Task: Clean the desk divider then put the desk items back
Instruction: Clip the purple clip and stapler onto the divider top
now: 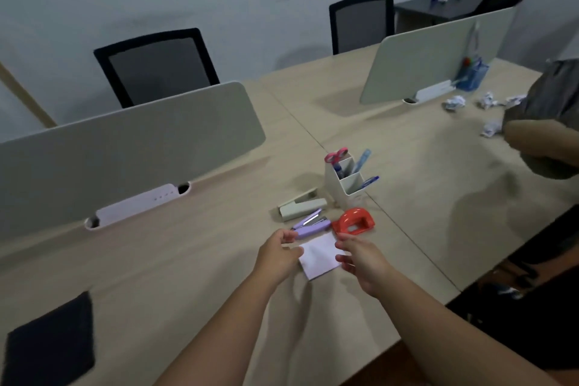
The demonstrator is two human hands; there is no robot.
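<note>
The grey desk divider (125, 147) stands along the desk's far edge on the left. A white notepad (319, 255) lies flat on the desk between my hands. My left hand (279, 255) is at its left corner and my right hand (360, 260) at its right edge, both with fingers spread. Just beyond lie a purple stapler (313, 223), a beige stapler (300, 205) and a red hole punch (354, 221). Behind them stands a white pen holder (344, 180) with scissors and pens. A dark cloth (50, 345) lies at the near left.
A second divider (438, 56) stands at the far right with a blue pen cup (471, 74) beside it. Crumpled papers (454, 102) lie near another person's arm (545, 141). Two black chairs (156, 66) stand behind the desk. The desk's near edge drops off at the right.
</note>
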